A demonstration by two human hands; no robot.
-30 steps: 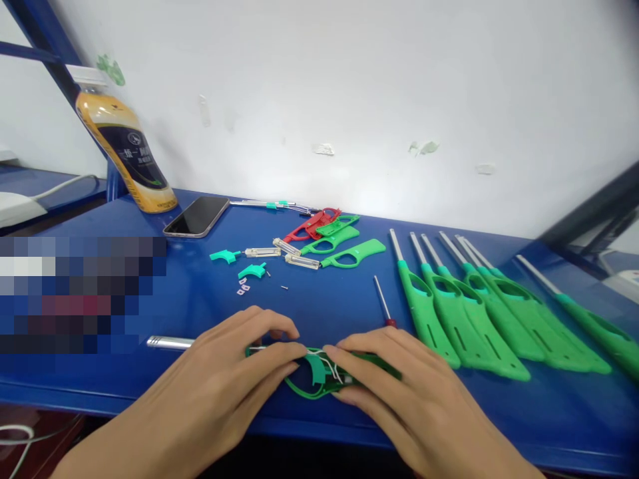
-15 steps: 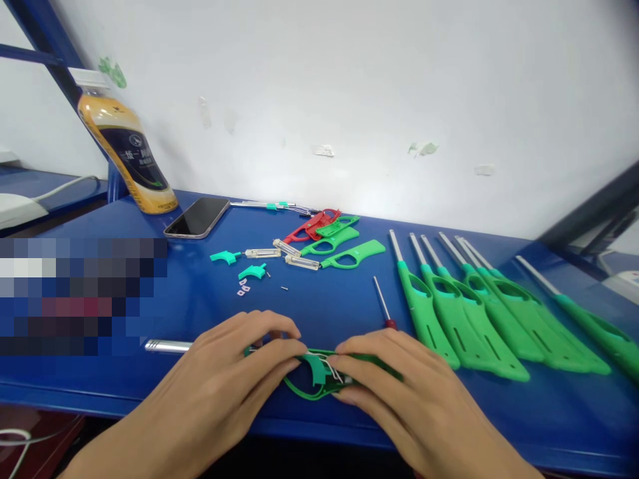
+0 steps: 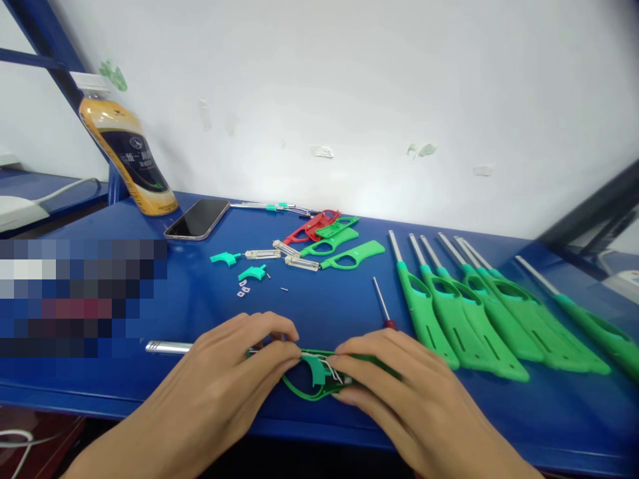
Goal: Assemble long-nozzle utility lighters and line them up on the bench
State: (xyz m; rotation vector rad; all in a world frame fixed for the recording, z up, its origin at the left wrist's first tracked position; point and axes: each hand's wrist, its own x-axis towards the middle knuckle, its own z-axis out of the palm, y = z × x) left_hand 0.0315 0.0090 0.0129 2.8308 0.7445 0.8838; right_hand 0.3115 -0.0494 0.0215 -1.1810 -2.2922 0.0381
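An opened green gas lighter (image 3: 305,394) lies between my hands at the table's front edge, its metal tube (image 3: 168,347) pointing left. My left hand (image 3: 234,372) pinches the lighter where the tube meets the green body. On the other side my right hand (image 3: 399,379) grips the handle half, fingertips close to white wires (image 3: 333,370). Between the two sets of fingers shows a teal trigger (image 3: 314,370) sitting in the frame. My fingers cover much of the inside. A screwdriver (image 3: 383,305) with a red handle lies just beyond my right hand.
Several assembled green lighters (image 3: 429,319) lie to the right. Farther back are loose handle halves (image 3: 353,255), clear fuel tanks (image 3: 263,254), teal triggers (image 3: 252,272) and a small screw (image 3: 284,289). A phone (image 3: 198,219) and a drink bottle (image 3: 124,153) occupy the back left.
My left fingertips have shifted slightly left, away from the trigger. My right hand and the lighter stay nearly where they were.
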